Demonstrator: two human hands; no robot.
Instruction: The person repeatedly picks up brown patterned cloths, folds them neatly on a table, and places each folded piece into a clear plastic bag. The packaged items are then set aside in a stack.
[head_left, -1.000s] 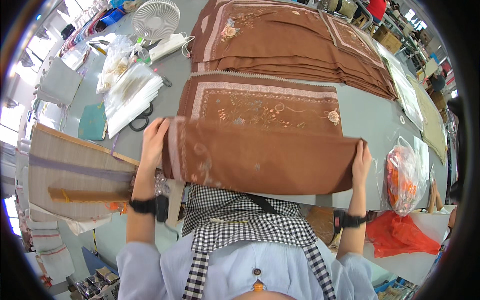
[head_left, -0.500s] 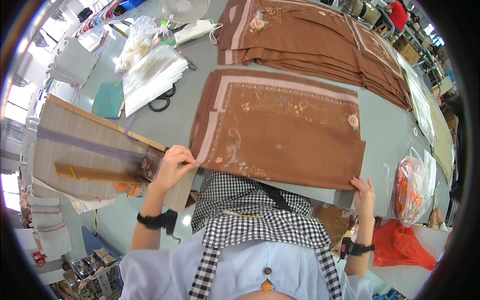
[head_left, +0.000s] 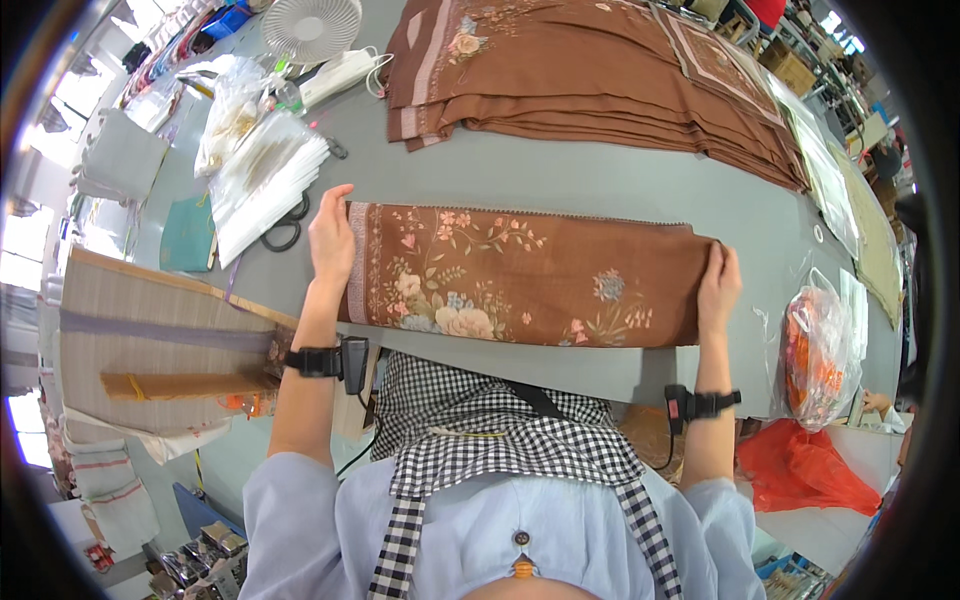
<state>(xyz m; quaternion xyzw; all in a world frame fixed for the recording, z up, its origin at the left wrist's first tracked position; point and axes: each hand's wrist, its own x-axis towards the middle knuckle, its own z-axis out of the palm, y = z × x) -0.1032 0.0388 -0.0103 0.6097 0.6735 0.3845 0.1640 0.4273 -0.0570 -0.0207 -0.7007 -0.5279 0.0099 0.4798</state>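
Observation:
In front of me, a brown floral scarf (head_left: 570, 255) is folded into a long band across the table's near side. Pink, cream and blue flowers show on its upper face, and a pale border runs down its left end. My left hand (head_left: 332, 238) is closed at the band's far left corner, its fingertips partly hidden at the cloth's edge. At the right end, my right hand (head_left: 718, 288) grips the far corner with its fingers bent round the cloth.
A pile of similar brown scarves (head_left: 600, 100) lies at the back. Clear plastic bags (head_left: 270, 170), black scissors (head_left: 283, 235) and a white fan (head_left: 311, 28) are at the left. A bag with orange contents (head_left: 815, 350) sits right, near a red plastic bag (head_left: 805, 470).
The scarf's near part has been folded away from me, making a narrower band with brighter flowers showing. Both hands have moved from the near corners to the far ones.

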